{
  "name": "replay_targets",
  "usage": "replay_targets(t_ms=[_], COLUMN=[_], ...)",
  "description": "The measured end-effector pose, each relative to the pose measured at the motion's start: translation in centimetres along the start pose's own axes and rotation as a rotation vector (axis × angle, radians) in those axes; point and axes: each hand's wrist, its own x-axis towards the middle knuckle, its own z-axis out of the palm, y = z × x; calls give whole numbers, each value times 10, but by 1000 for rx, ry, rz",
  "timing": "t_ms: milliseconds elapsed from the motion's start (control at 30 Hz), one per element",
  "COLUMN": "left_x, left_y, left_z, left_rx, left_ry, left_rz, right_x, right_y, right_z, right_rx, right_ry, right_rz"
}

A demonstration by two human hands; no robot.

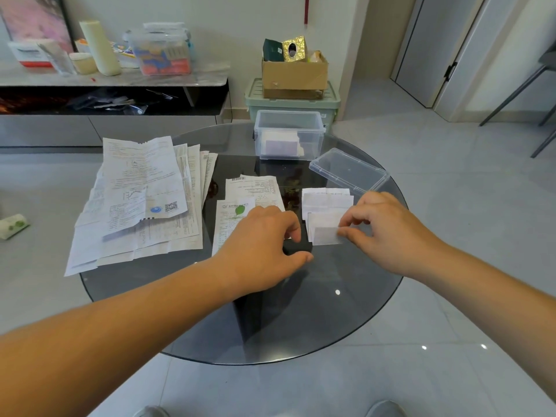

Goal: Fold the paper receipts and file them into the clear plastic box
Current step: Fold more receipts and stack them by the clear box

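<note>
Glass table [301, 314]; receipts [141, 191], print unreadable

Single head-worn wide-angle view, facing forward and down.
It looks from above the near edge of the round dark glass table [301, 311], close enough that the table fills the middle of the frame. The small folded white paper receipt [326, 236] lies near centre, and the table's far edge is in the upper third.

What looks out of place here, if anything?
The unfolded receipt stack hangs over the glass table at its left edge, creased and fanned. A small white-and-green packet lies on the floor left of it. Nothing looks spilled.
</note>
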Motion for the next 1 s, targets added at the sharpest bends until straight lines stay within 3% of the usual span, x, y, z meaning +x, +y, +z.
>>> replay_targets(t_ms=[333, 733, 1000], left_x=[0, -3, -18], left_y=[-3, -8, -29], left_z=[0, -5, -27], left_rx=[9, -8, 42], left_ry=[-6, 18, 54], left_rz=[2, 3, -37], right_x=[2, -4, -5], right_y=[1, -8, -26], right_z=[-3, -11, -10], right_rx=[-60, 9, 8], right_ry=[-111, -64, 3], right_rz=[36, 35, -71])
